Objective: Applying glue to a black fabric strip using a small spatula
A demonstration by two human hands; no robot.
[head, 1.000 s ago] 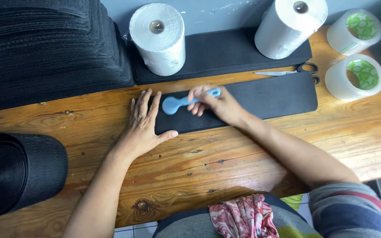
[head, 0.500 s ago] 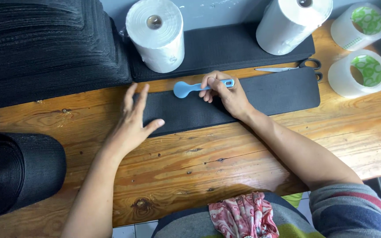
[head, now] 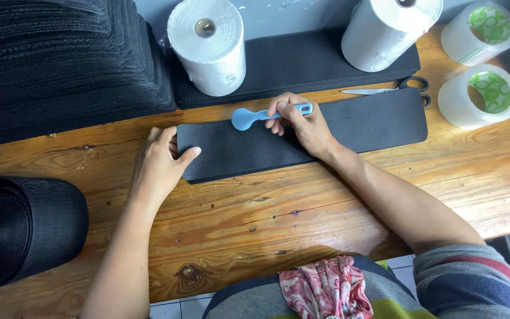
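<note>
Since the earlier frames the blue spoon-shaped tool (head: 267,115) has slid from the middle of the black strip (head: 302,142) up to its far edge, and the left hand (head: 159,165) has drawn back to the strip's left end.

Taking that black strip as the landmark: it lies flat along the wooden table (head: 326,218), long side running left to right. Far to its left and behind it rises a tall stack of black sheets (head: 60,59). Nearer the person and well off to its left sits a big roll of black webbing (head: 19,230). Directly behind it lies a second dark pad (head: 302,62), with two white rolls (head: 208,47) standing on it. Beyond its right end rest two rolls of clear tape (head: 479,97). Scissors (head: 391,90) lie just behind its far right edge, touching or nearly touching; the view does not settle which.

The left hand lies palm down, fingers spread and relaxed, thumb resting on the strip's left end, holding nothing. The right hand (head: 302,121) sits on the strip's far edge, fingers curled around the tool's handle, its round head pointing left over the strip's rim.
</note>
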